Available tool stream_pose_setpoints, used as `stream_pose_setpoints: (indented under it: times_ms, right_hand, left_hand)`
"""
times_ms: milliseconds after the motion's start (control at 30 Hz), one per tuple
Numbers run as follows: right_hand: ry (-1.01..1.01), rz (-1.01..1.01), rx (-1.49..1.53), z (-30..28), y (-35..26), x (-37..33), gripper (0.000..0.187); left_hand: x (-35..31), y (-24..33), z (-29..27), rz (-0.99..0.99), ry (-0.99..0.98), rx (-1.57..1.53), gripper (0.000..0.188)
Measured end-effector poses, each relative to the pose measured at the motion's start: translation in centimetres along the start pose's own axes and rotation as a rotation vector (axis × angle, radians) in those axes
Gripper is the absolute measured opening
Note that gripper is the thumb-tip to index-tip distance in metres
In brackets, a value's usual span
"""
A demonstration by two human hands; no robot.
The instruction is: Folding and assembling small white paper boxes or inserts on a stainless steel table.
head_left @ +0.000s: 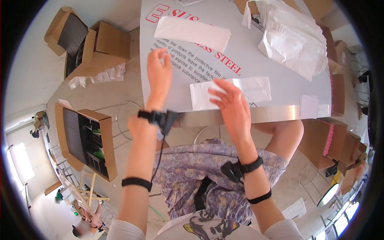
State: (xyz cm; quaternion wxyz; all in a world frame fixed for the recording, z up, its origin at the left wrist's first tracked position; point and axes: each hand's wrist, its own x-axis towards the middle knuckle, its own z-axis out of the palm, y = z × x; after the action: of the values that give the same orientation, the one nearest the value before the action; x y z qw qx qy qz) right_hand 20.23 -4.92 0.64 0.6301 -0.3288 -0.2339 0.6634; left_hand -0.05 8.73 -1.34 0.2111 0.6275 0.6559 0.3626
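Note:
My right hand [232, 108] is over a flat, glossy white packet [260, 89] near the table's front edge, its fingers spread and holding nothing. Whether the fingertips touch the packet I cannot tell. To the left, my left hand [159, 76] hovers above the grey tabletop [176, 94], fingers loosely bent, thumb apart, nothing visible between them. Beyond it lies another long white packet [192, 32], set at a slant. A thick, fanned stack of white bags [296, 44] rests at the far right of the table.
A small pale card [309, 106] sits at the table's right front corner. Open cardboard boxes stand on the floor at left, one box [86, 140] with dark contents. More boxes [324, 142] line the right side. Wire-framed stools [128, 120] are by the table.

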Motion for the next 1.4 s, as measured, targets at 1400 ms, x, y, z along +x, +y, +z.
stream_pose_setpoints:
  times_ms: [1400]
  right_hand:
    - [0.119,0.519,0.310,5.7,6.9,-12.3,0.035]
  left_hand:
    - [-33.2,1.2,-19.1,-0.577,-0.161,-0.981,0.046]
